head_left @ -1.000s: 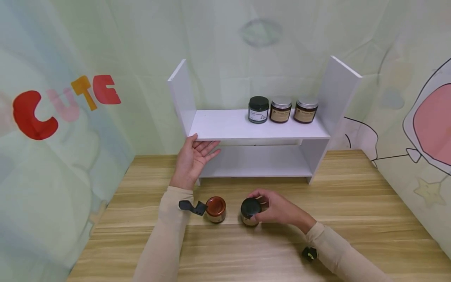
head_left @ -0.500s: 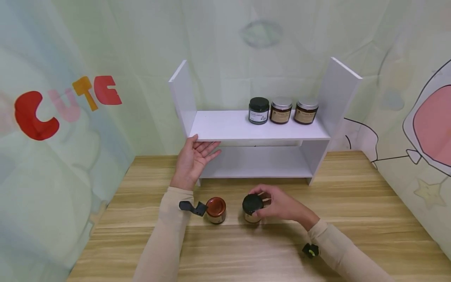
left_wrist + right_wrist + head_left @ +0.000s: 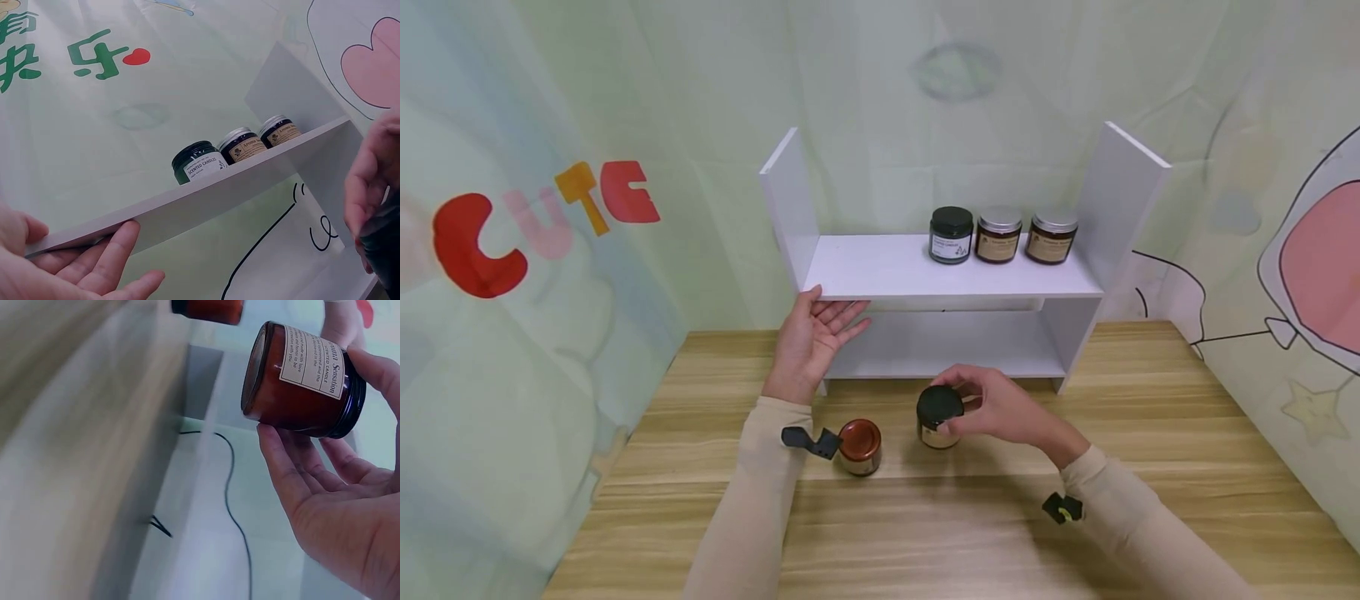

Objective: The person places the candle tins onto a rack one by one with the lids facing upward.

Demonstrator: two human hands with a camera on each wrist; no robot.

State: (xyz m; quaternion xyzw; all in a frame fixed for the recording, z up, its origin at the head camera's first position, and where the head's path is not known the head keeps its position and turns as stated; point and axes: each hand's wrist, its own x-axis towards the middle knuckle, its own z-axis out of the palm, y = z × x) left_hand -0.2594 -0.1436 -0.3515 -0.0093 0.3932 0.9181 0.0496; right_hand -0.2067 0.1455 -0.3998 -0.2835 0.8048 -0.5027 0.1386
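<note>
My right hand (image 3: 1009,410) holds an amber scented candle jar (image 3: 938,407) by its sides, thumb and fingers around it near the black lid. In the right wrist view the candle jar (image 3: 299,384) is off the table, its cream label facing the camera. My left hand (image 3: 808,346) is at the left end of the white shelf (image 3: 880,271), thumb over the front edge of the upper board and extended fingers beneath it. A second amber jar (image 3: 860,447) stands on the table beside my left forearm.
On the upper board, toward the right, stand a black-lidded candle jar (image 3: 951,235) and two silver-lidded ones (image 3: 997,235). The shelf's lower board (image 3: 947,346) lies behind my right hand. Printed cloth (image 3: 880,108) hangs around the wood-grain table (image 3: 715,400).
My right hand has raised the candle jar off the table and brought it slightly forward, toward the shelf. My left hand and the other jars stay where they were.
</note>
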